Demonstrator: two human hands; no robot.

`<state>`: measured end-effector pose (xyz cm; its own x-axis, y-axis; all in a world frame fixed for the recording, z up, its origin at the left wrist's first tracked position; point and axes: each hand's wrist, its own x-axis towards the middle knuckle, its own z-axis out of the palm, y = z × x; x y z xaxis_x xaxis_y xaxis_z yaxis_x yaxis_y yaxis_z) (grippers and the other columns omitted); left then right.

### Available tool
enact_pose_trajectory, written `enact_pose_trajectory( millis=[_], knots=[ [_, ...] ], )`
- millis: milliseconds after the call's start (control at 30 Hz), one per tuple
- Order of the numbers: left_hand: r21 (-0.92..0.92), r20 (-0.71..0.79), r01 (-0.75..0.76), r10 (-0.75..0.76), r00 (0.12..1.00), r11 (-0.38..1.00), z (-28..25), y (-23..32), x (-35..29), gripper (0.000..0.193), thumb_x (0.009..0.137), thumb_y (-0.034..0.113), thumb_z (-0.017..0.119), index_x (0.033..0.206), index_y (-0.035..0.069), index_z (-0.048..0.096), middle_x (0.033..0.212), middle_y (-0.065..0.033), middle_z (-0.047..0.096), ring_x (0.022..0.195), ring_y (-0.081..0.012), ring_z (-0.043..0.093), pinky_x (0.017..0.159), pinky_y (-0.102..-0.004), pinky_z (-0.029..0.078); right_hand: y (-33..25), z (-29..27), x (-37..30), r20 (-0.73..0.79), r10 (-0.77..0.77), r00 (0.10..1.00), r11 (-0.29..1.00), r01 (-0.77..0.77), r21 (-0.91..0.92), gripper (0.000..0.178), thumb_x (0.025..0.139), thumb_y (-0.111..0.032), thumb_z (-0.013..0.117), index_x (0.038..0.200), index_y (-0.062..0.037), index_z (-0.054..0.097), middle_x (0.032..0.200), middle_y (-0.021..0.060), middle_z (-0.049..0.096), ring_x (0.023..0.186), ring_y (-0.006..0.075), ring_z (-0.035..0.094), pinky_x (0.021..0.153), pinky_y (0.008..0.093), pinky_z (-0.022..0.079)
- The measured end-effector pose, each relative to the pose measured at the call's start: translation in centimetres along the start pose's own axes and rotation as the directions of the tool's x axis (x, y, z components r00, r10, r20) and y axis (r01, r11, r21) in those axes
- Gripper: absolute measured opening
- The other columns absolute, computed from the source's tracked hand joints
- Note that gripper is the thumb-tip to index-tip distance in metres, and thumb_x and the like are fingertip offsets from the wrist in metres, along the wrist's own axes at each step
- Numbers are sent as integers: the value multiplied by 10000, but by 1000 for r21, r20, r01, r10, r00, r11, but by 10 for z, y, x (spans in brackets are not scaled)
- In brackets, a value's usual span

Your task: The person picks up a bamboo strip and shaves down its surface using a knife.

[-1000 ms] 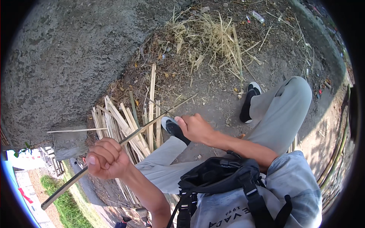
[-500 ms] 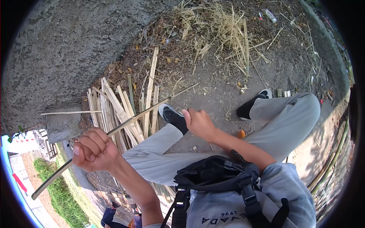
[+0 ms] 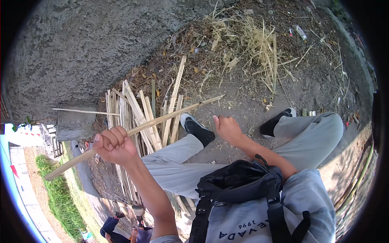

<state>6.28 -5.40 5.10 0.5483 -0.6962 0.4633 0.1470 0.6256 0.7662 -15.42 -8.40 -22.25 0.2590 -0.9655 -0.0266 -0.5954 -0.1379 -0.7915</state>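
My left hand [image 3: 115, 145] is closed around a long bamboo strip [image 3: 170, 116], held slanting from the lower left up to the right. Its pale broad side faces me, and a dark mark shows near the far end. My right hand [image 3: 229, 130] is closed in a fist below that far end, apart from the strip, thumb on top. Whatever it may hold is hidden by the fingers.
Many split bamboo strips [image 3: 139, 111] lie in a heap left of my feet, beside a rough grey wall [image 3: 93, 52]. A pile of fine shavings [image 3: 251, 48] lies ahead. A black bag [image 3: 239, 182] hangs at my front. Another person [image 3: 121, 231] is at the lower left.
The strip has turned in my left hand: its dark narrow edge faced me before, its pale broad side now. Both hands appear slightly further right as the view has shifted.
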Motion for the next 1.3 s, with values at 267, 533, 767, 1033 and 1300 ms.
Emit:
enact_pose_trajectory(
  millis=[267,533,767,1033,1300],
  knots=[
    [14,93,11,-12,996,1000,17,0,-7,430,878,168,389,484,172,216,399,3,230,339,-104,171,379,-278,174,-78,-51,-20,125,-146,981,972,119,200,407,964,-331,447,800,13,589,603,276,582,588,498,579,575,557,485],
    [-14,156,8,-5,988,1000,8,-8,-3,432,884,166,388,486,163,219,406,5,228,343,-99,156,384,-283,160,42,1,8,159,210,965,978,-209,-20,470,964,-365,431,822,26,649,655,301,583,696,509,594,660,558,493],
    [-34,35,2,-1,999,999,13,-3,4,440,887,174,401,488,166,216,410,9,225,342,-101,152,382,-268,162,0,-10,-13,45,142,989,989,-143,24,446,964,-350,430,842,22,642,727,318,604,714,511,595,706,563,487],
    [-21,118,4,-2,993,1000,19,-6,1,440,893,174,391,484,167,227,405,1,227,341,-103,162,378,-276,161,3,-17,-9,166,164,972,986,-163,-18,462,973,-350,409,879,35,646,742,308,612,753,507,603,726,558,495],
    [41,29,43,-44,999,998,33,-16,16,432,900,196,393,507,172,217,419,15,209,354,-96,151,382,-269,159,97,12,-7,125,375,918,914,-345,-212,502,973,-375,380,881,35,654,741,313,615,767,506,609,760,539,500]
  ],
)
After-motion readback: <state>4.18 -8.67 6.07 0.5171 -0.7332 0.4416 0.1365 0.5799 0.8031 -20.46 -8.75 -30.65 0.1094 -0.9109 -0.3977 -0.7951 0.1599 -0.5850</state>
